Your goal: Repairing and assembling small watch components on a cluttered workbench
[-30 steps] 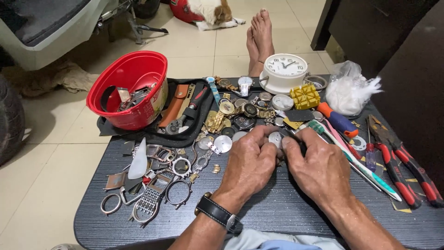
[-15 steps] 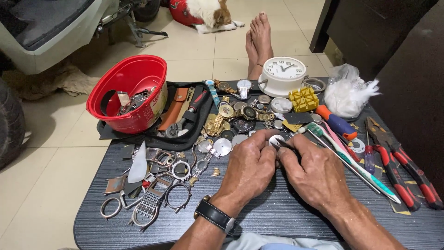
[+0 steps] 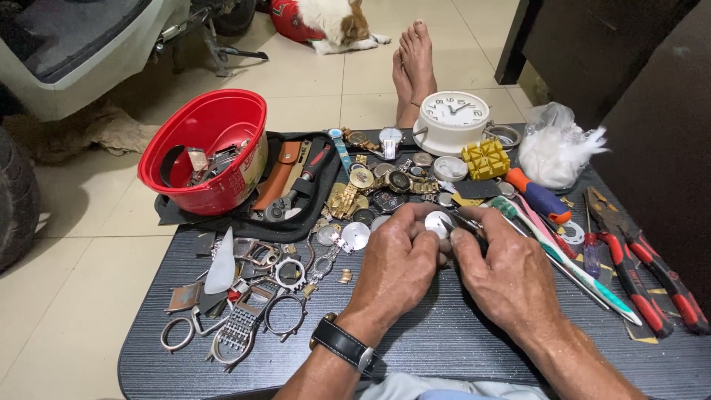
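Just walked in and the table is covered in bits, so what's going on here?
A person sits at a dark table with both hands together. The left hand pinches a small round silver watch part, and the right hand works on it with a thin metal tool. Around them lie loose watch cases and bands, a red bowl of parts, a white clock, red-handled pliers and a screwdriver.
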